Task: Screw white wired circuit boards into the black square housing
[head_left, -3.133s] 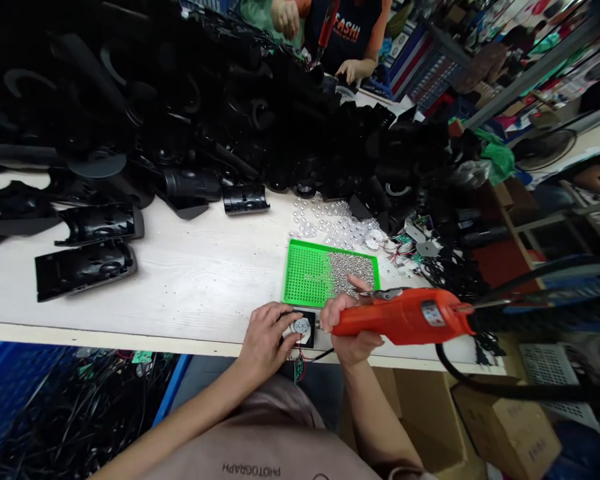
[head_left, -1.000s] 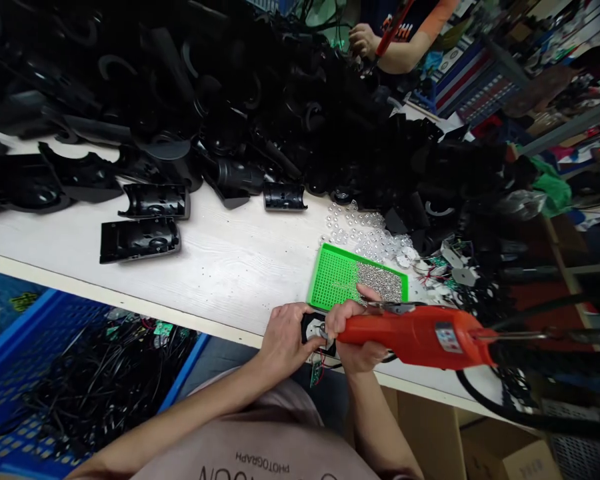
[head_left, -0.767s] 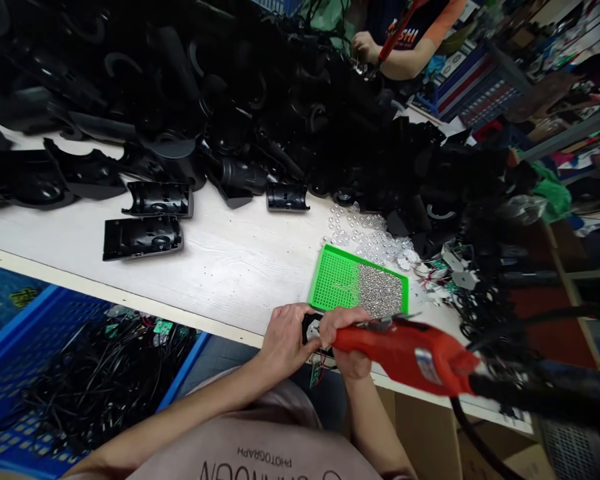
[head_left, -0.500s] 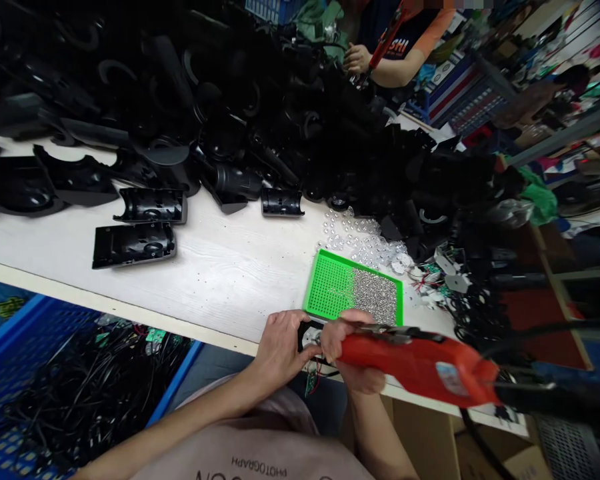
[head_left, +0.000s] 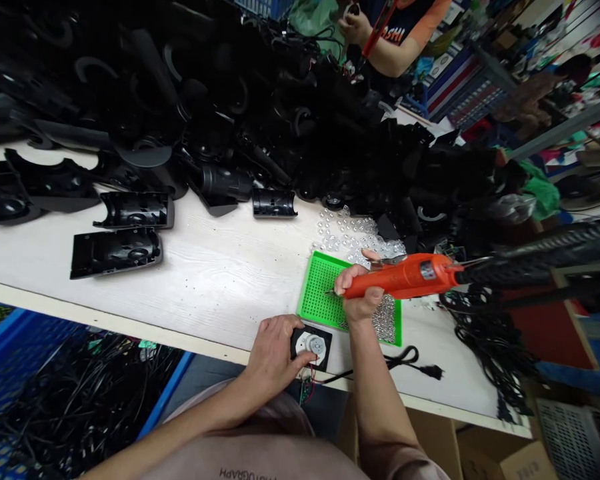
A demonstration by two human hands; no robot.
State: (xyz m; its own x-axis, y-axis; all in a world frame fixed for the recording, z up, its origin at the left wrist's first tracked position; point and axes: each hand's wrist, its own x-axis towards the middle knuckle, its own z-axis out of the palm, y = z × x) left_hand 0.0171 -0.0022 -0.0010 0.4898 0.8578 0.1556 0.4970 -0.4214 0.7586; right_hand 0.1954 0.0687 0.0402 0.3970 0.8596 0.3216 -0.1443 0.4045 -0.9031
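My left hand grips a black plastic housing at the table's front edge, its thumb pressed near the round silver motor set in it. Red wires and a small green circuit board hang below the housing. My right hand is wrapped round a red electric screwdriver, held nearly level with its tip pointing left over the green tray. Small silver screws fill the tray's right part, partly hidden by my right wrist.
Black plastic shells lie at left, before a big dark heap. Clear small parts lie behind the tray; a black cable with plug is at right. A blue crate stands below left. Across the table, another person's hand works.
My right hand has lifted the electric screwdriver off the housing and moved it up and away, over the green tray. The motor now shows. My left hand keeps its hold.
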